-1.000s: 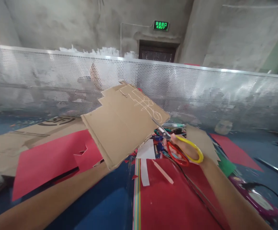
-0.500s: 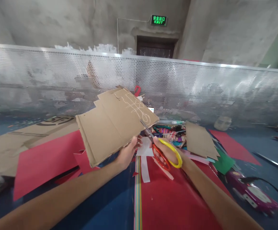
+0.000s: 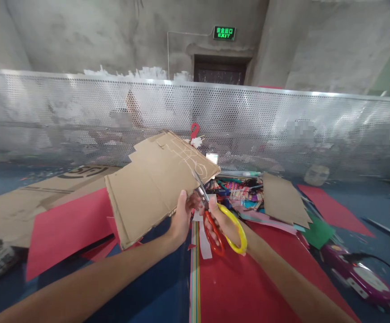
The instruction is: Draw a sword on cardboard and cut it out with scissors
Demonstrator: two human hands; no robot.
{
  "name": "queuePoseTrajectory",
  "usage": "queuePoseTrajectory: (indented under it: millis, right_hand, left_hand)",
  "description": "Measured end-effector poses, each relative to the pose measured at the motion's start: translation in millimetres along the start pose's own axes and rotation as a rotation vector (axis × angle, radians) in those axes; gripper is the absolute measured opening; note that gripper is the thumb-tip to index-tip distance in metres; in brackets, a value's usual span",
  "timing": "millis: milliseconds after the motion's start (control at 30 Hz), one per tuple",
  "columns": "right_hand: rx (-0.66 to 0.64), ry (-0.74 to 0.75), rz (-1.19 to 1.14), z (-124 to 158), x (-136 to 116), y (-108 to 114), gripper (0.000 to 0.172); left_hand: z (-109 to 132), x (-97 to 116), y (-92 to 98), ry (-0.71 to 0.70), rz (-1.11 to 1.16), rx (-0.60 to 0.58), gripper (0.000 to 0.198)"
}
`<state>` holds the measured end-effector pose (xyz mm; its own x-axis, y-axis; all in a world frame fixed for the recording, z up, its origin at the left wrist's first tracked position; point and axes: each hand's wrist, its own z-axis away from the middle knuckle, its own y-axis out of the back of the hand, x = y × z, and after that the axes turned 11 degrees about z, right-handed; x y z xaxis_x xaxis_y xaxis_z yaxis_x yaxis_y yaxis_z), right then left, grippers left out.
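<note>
My left hand [image 3: 180,217] is closed on the lower edge of a brown cardboard sheet [image 3: 151,184], thumb on top and fingers underneath. The sheet is held up and tilted, and light chalk-like lines are drawn near its right side. In my right hand [image 3: 220,220] is a pair of scissors [image 3: 236,229] with one yellow and one red handle loop. Their blades point up and left and lie at the cardboard's lower right edge, by the drawn lines. One blade is partly hidden.
Red paper [image 3: 70,229] and a larger cardboard piece [image 3: 50,188] lie left. Beneath my right arm is a red paper stack [image 3: 235,287]. Farther back are a box of markers [image 3: 242,193] and another cardboard piece [image 3: 284,199]; a purple device [image 3: 363,278] sits right. A perforated metal screen [image 3: 249,121] stands behind.
The cardboard has shifted slightly down and left. My right hand has come left with the scissors, whose handle loops look more spread apart. My left thumb now points more upward.
</note>
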<state>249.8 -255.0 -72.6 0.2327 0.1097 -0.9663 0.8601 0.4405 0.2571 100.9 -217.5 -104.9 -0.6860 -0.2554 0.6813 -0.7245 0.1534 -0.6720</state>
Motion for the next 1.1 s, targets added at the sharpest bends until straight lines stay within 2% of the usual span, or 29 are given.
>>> queuePoseTrajectory:
  millis: [100, 333, 500, 800, 1000, 1100]
  right_hand:
    - [0.021, 0.041, 0.105, 3, -5, -3, 0.068]
    - [0.213, 0.144, 0.449, 1, -6, -1, 0.060]
    - [0.197, 0.151, 0.590, 2, -5, 5, 0.053]
    - [0.107, 0.137, 0.584, 7, -5, 14, 0.046]
    - [0.211, 0.095, 0.545, 6, -5, 6, 0.052]
    - [0.212, 0.060, 0.541, 7, -6, 0, 0.054]
  left_hand:
    - [0, -4, 5.5, -0.027, -0.076, -0.027, 0.051]
    - [1, -6, 13.6, -0.093, -0.191, -0.019, 0.048]
    - [3, -4, 14.0, -0.114, -0.244, -0.035, 0.051]
    - [4, 0, 12.0, -0.125, -0.234, -0.067, 0.051]
    - [7, 0, 12.5, -0.100, -0.200, -0.101, 0.049]
    - [8, 0, 13.1, -0.093, -0.184, -0.092, 0.049]
